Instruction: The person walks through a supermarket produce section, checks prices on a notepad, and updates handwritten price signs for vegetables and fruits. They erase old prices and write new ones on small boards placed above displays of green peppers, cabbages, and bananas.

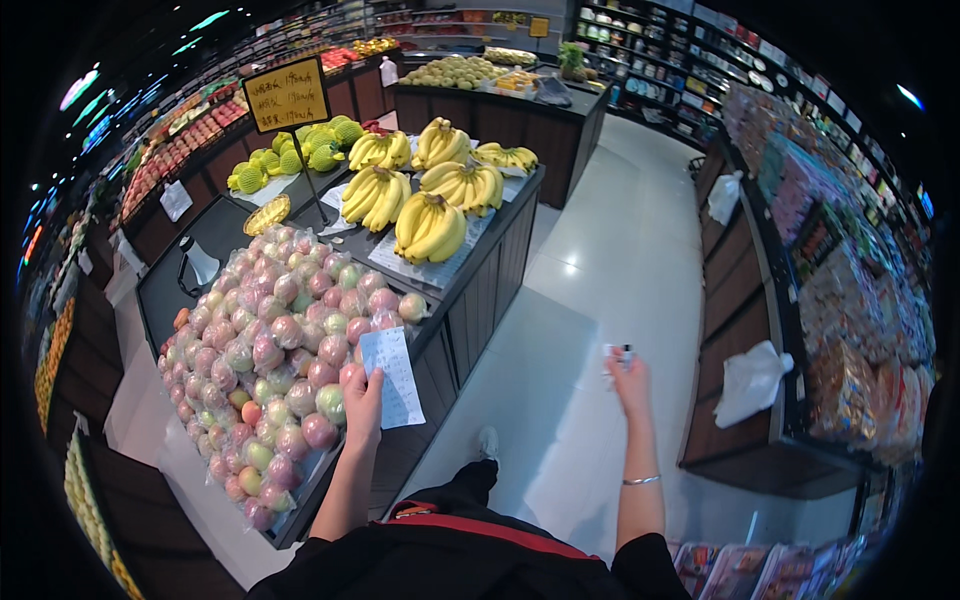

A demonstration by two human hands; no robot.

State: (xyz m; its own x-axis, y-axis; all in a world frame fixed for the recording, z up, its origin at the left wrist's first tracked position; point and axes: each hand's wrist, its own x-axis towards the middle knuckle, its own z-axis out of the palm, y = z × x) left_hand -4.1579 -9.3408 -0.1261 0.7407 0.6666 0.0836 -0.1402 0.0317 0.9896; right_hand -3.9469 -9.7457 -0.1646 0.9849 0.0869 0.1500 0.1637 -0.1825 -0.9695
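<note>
In my left hand [362, 401] is a narrow sheet of paper [394, 379] with handwriting, held over the edge of a heap of plastic-wrapped apples [285, 330]. My right hand [628, 379] hangs over the aisle floor, its fingers closed around a small white object with a dark part [609, 358], too blurred to name. Bunches of bananas [430, 227] lie on the same dark display stand, beyond the apples. A yellow sign [286, 95] with handwriting stands on a post behind the apples, near green fruits in foam nets [325, 157].
The pale tiled aisle [600, 277] runs between the fruit stand and a wood-panelled counter [731, 405] with packaged goods. A white plastic bag [752, 384] hangs at that counter's corner. A megaphone [199, 264] rests on the stand's left part. Another fruit counter [491, 116] stands farther back.
</note>
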